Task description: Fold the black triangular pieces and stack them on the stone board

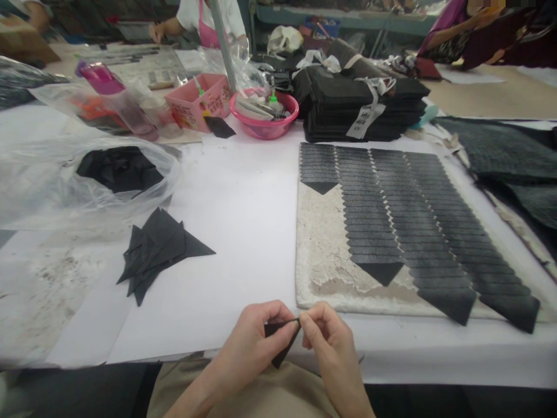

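Between my two hands, just in front of the table edge, is a small black fabric piece (285, 347). My left hand (256, 342) pinches it between thumb and fingers. The fingertips of my right hand (328, 342) are closed on its upper corner, close to the left thumb. To the left, a loose pile of black pointed pieces (159, 249) lies on the white table cover (235, 232). At the right, a worn pale board (324, 249) carries overlapping rows of similar black pieces (409, 203), some longer than others.
An open plastic bag (43, 174) with black pieces lies left. Behind stand a pink box (198, 101), a pink basin (265, 125) of tools, and tied black stacks (348, 104). Dark textured material (505, 151) sits far right. Other people (209, 23) are across the table.
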{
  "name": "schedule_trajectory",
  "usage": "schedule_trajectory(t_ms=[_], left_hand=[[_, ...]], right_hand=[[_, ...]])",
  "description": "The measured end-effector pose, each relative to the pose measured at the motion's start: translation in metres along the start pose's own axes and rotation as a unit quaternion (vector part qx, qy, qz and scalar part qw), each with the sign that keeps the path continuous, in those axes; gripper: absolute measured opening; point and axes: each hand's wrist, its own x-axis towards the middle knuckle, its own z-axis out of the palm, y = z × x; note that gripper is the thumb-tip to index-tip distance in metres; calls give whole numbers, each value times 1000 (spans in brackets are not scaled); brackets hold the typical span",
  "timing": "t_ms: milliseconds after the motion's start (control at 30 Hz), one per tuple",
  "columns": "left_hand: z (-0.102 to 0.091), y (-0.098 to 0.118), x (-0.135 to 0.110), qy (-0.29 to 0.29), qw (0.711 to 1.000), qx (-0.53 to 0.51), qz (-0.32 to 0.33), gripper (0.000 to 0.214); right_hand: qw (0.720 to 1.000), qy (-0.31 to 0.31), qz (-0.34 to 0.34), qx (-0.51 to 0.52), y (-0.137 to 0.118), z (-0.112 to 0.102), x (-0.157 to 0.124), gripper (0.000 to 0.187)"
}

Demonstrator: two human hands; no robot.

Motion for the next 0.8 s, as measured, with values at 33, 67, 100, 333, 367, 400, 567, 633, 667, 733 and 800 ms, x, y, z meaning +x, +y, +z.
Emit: schedule_trajectory(t_ms=[33, 67, 100, 333, 367, 400, 567, 633, 667, 733, 800], left_hand=[[0, -1, 0, 0, 1000, 4, -3, 30], [-1, -2, 0, -1, 1000, 8, -5, 31], [-2, -3, 0, -2, 1000, 12, -7, 31], [-8, -12, 1, -12, 999, 11, -30, 32], [-8, -13, 1, -10, 999, 13, -31, 32], [-8, -13, 1, -8, 999, 16, -30, 32], [-6, -13, 1, -11, 1000, 20, -19, 34], [-10, -12, 1, -9, 999, 36, -21, 35], [-13, -12, 1, -5, 999, 48, -21, 35], [-22, -11, -1, 9, 997, 71, -23, 32], [-33, -13, -4, 26, 996, 82, -27, 29]], right_hand=[[1000, 9, 4, 4, -1, 0, 1, 36], [1000, 19, 8, 9, -1, 0, 2, 37], [999, 27, 11, 15, 0, 0, 2, 38], [993, 24, 50, 101, 20, 5, 7, 41], [992, 24, 56, 110, 22, 5, 8, 41], [992, 24, 59, 111, 23, 4, 9, 40], [998, -35, 46, 37, 15, 0, 10, 34], [998, -45, 42, 27, 12, 0, 9, 34], [998, -40, 42, 32, 12, 1, 9, 35], [998, -24, 48, 45, 15, 1, 10, 37], [997, -13, 55, 61, 20, 2, 12, 39]])
